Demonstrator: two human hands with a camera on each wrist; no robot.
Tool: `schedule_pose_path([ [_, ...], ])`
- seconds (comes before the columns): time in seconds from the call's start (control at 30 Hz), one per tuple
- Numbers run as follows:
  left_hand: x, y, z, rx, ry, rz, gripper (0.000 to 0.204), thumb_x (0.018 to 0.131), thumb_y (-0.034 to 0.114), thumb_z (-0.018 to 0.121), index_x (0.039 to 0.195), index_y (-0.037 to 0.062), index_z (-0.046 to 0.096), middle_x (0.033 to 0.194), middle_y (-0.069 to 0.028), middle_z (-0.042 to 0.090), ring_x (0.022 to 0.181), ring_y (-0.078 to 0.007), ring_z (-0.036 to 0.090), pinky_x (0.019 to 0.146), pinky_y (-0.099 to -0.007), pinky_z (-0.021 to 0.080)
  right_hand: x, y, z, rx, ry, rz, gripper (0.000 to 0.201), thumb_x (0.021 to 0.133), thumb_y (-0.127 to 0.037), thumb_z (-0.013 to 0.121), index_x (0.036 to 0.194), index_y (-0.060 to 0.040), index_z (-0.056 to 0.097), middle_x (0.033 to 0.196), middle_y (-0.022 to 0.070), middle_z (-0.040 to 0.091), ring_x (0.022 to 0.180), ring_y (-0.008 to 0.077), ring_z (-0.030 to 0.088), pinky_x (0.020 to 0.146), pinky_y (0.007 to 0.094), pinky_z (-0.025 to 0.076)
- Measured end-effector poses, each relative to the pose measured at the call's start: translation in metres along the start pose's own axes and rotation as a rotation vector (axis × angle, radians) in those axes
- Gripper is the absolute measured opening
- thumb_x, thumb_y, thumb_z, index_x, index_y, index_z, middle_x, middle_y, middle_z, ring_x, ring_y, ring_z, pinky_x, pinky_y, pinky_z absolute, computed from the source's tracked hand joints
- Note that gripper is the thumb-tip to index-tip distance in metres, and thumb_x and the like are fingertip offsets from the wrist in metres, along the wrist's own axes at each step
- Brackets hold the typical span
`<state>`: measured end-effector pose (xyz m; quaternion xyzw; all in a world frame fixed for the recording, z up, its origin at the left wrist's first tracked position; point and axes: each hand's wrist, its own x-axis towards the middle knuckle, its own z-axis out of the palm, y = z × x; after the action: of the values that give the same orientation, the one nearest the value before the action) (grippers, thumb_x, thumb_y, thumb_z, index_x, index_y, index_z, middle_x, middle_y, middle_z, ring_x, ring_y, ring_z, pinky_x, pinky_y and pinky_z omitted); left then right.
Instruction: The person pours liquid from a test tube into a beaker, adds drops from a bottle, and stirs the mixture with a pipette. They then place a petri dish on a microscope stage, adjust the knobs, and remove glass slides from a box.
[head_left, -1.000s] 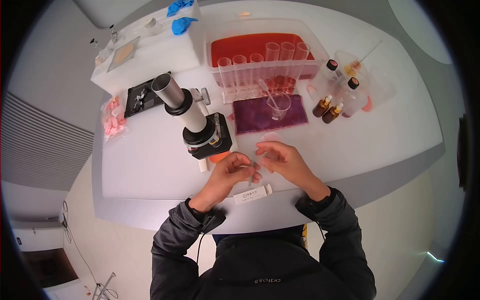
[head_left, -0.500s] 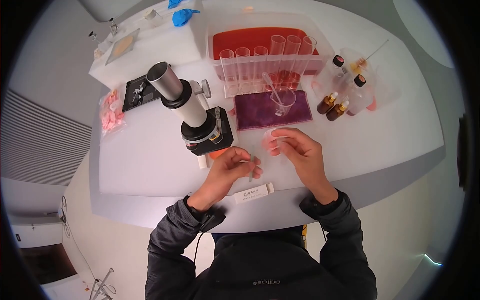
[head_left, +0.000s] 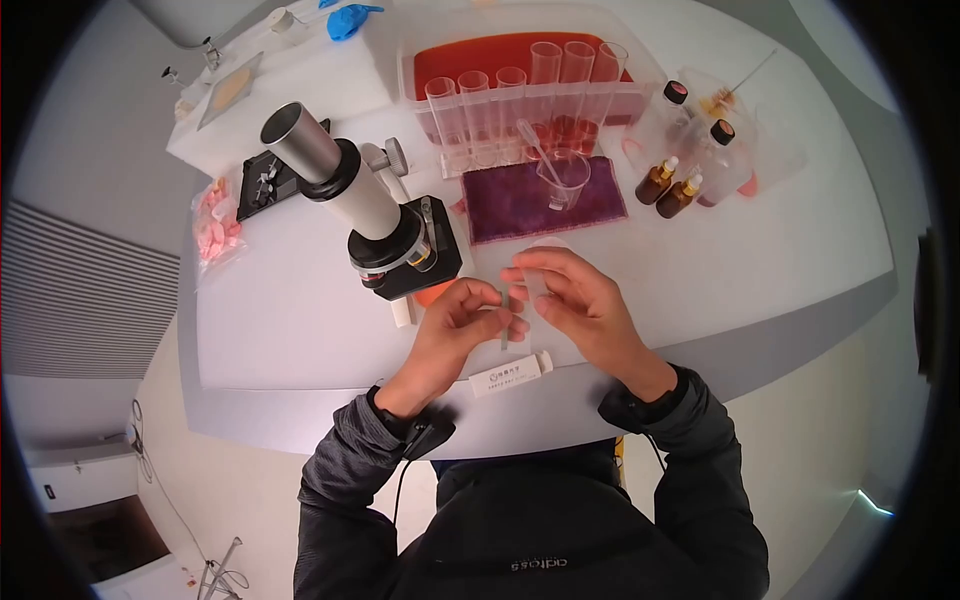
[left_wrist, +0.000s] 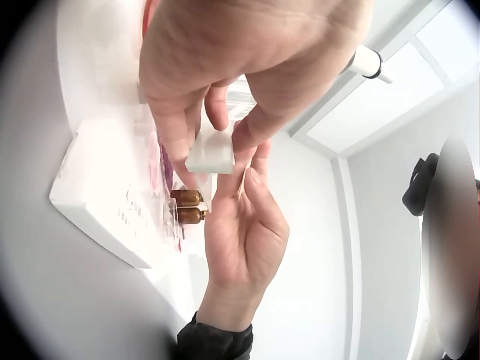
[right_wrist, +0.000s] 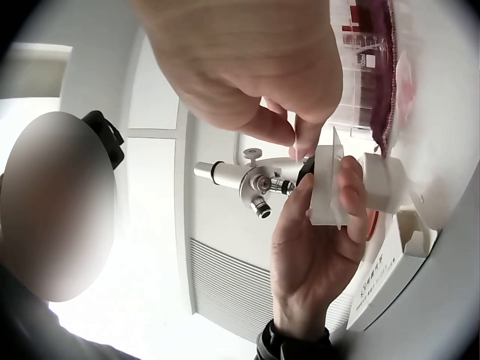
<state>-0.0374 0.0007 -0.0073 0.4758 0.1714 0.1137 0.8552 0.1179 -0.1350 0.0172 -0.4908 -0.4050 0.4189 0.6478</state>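
The left hand (head_left: 455, 330) pinches a small stack of glass slides (head_left: 505, 318) upright between thumb and fingers; in the left wrist view the stack (left_wrist: 212, 154) shows a pale, greenish end. Close on its right, the right hand (head_left: 590, 305) has thumb and fingers bent round a thin clear slide (head_left: 534, 283). In the right wrist view the stack (right_wrist: 322, 191) lies against the left hand's (right_wrist: 311, 255) fingers, and the right hand (right_wrist: 255, 67) has its fingertips at the upper edge. A white printed box (head_left: 512, 375) lies below both hands, its right end flap raised.
A microscope (head_left: 370, 205) stands left of the hands. Behind are a purple mat (head_left: 500, 215) with a beaker (head_left: 563, 180), racked tubes (head_left: 475, 115) and a tub of red liquid (head_left: 640, 75). Brown dropper bottles (head_left: 655, 182) and clear bottles (head_left: 715, 165) stand right.
The right hand moved right and up from near the left hand, then came back beside it. The left hand kept its hold on the stack. The head view shifted slightly.
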Motion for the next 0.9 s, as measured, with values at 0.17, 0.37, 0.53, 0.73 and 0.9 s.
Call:
schedule_pose_path([
  [0.17, 0.001, 0.0, -0.001, -0.005, 0.011, -0.001, 0.014, 0.094, -0.001, 0.059, 0.106, 0.0004, 0.052, 0.107, -0.0129, 0.065, 0.095, -0.0238, 0.068, 0.088, -0.0364, 0.054, 0.002, 0.01, 0.003, 0.013, 0.002, -0.107, 0.051, 0.089, 0.015, 0.046, 0.138, 0.0, 0.043, 0.145, 0.0093, 0.035, 0.135, 0.0225, 0.043, 0.11, 0.0388, 0.043],
  [0.37, -0.001, 0.003, 0.001, 0.034, 0.026, -0.022, 0.019, 0.092, -0.003, 0.056, 0.111, 0.0018, 0.051, 0.104, -0.011, 0.065, 0.098, -0.025, 0.068, 0.089, -0.0348, 0.052, 0.001, 0.012, 0.005, -0.166, -0.01, -0.118, 0.058, 0.089, 0.015, 0.044, 0.143, -0.0051, 0.039, 0.147, 0.0098, 0.034, 0.135, 0.0204, 0.041, 0.107, 0.0352, 0.044],
  [0.53, 0.001, -0.001, 0.0, -0.004, -0.006, -0.003, 0.016, 0.094, -0.001, 0.058, 0.108, 0.0014, 0.051, 0.104, -0.0122, 0.066, 0.095, -0.0237, 0.068, 0.088, -0.034, 0.052, -0.002, 0.001, 0.005, -0.346, -0.044, -0.027, 0.06, 0.092, 0.013, 0.039, 0.148, -0.0058, 0.034, 0.146, 0.0136, 0.041, 0.135, 0.0248, 0.044, 0.104, 0.0335, 0.042],
  [0.73, 0.002, -0.004, -0.002, 0.003, -0.011, 0.016, 0.015, 0.094, 0.0, 0.059, 0.107, 0.0014, 0.051, 0.101, -0.0131, 0.066, 0.093, -0.0224, 0.068, 0.086, -0.0334, 0.051, 0.001, 0.012, 0.011, -0.224, 0.094, -0.135, 0.059, 0.092, 0.013, 0.04, 0.148, -0.0058, 0.033, 0.144, 0.0156, 0.045, 0.128, 0.0254, 0.053, 0.1, 0.0343, 0.048],
  [0.9, 0.001, -0.005, -0.006, 0.036, -0.021, 0.005, 0.018, 0.093, -0.003, 0.056, 0.111, 0.0024, 0.052, 0.103, -0.0129, 0.066, 0.097, -0.0256, 0.067, 0.089, -0.0366, 0.051, 0.0, 0.011, 0.006, -0.391, 0.129, -0.129, 0.057, 0.092, 0.011, 0.047, 0.145, -0.005, 0.035, 0.133, 0.0143, 0.056, 0.118, 0.0251, 0.061, 0.096, 0.0347, 0.053],
])
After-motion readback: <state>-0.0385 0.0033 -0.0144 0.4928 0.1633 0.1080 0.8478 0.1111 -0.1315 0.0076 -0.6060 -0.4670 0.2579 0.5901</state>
